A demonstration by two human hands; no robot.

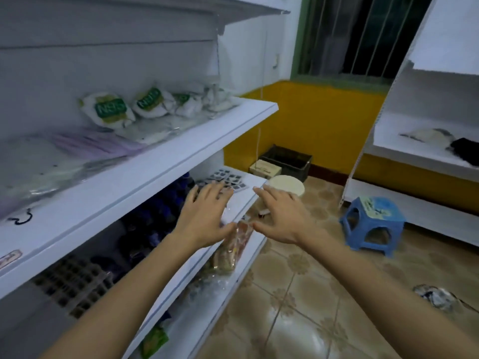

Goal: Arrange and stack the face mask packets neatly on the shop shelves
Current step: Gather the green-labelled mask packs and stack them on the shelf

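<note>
Both hands are spread wide and hold nothing: left hand [204, 216], right hand [281, 216]. Under them, mask packets [225, 181] lie on the lower shelf [255, 189]. Next, I think, comes grabbing a packet.

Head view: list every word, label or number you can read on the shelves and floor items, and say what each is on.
"N95": green label on the white mask packets on the upper shelf; the nearest reads best, the next is blurred.
Pink tag on the shelf edge: print too blurred to read.
Sticker on the blue stool: unreadable.
Beige box on the floor: markings too small.
Black scribble on the shelf edge: not legible.
</note>
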